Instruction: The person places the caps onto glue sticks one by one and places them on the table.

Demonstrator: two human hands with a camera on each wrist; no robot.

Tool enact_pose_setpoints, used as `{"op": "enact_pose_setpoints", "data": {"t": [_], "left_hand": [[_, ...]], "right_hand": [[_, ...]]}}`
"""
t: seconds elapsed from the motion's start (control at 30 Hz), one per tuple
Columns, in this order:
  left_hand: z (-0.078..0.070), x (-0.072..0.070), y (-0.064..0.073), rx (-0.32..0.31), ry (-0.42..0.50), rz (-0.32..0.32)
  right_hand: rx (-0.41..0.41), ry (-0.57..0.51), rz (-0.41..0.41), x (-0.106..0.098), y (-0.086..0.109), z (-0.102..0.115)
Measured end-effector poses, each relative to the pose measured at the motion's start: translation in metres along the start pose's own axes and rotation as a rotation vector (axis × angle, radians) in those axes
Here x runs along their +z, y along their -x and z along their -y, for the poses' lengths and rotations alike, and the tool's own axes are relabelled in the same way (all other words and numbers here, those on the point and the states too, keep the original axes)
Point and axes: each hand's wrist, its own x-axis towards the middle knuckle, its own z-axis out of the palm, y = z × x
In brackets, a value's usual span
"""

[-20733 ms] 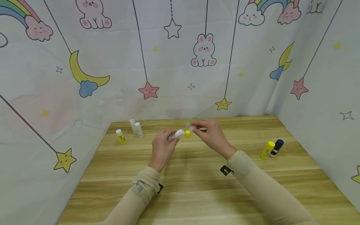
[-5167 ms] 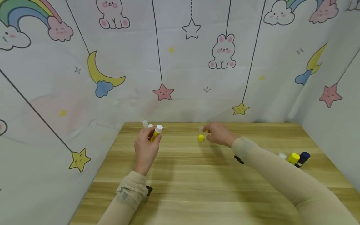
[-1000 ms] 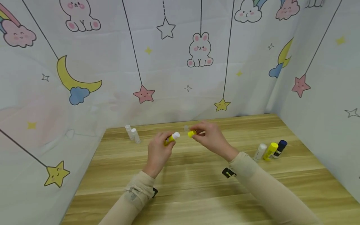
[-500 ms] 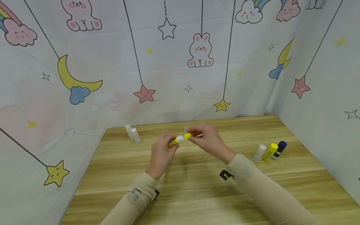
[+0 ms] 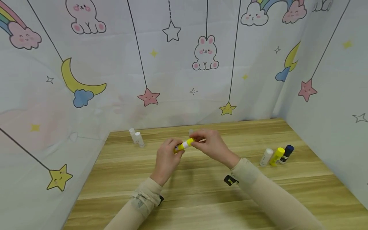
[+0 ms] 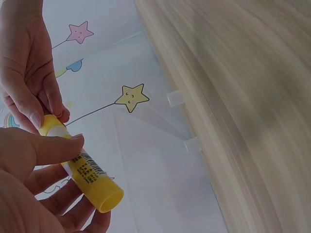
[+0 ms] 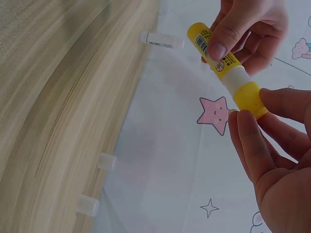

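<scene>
My left hand (image 5: 167,158) grips a yellow glue stick (image 7: 213,47) by its labelled barrel, tilted above the table. The thumb and fingertips of my right hand (image 5: 214,145) pinch a yellow cap (image 7: 249,98), which sits over the glue stick's white end. A white band still shows between cap and barrel. In the left wrist view the barrel's yellow base (image 6: 104,193) faces the camera. Behind my right hand, a translucent cap (image 6: 175,98) and another translucent cap (image 6: 192,144) stand on the table; the head view shows just one, partly covered.
Two white glue sticks (image 5: 139,140) stand at the table's back left. On the right stand a white glue stick (image 5: 266,157), a yellow glue stick (image 5: 277,156) and a dark blue glue stick (image 5: 286,154). Patterned cloth (image 5: 172,73) encloses the wooden table (image 5: 198,198).
Earlier my left hand held a white glue stick, which now stands at right; later it lifted the yellow one. In the last second, my hands brought the yellow cap onto its white end.
</scene>
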Motion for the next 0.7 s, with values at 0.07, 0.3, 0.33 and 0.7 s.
{"op": "enact_pose_setpoints", "data": {"t": [0.07,0.3,0.33,0.7], "left_hand": [[-0.0005,0.0001,0.0006,0.005,-0.004,0.001],[-0.0017,0.001,0.0025,0.03,-0.01,-0.011],[-0.0016,0.0011,0.0025,0.031,-0.009,-0.012],[-0.0013,0.0002,0.0043,0.058,0.0,-0.019]], "right_hand": [[-0.008,-0.003,0.006,0.0004,0.0007,0.0004],[-0.009,0.016,0.016,0.0021,0.0026,0.0005],[-0.009,0.017,0.017,0.0022,0.0029,0.0005],[0.0,0.016,0.021,0.0061,0.0056,-0.0011]]}}
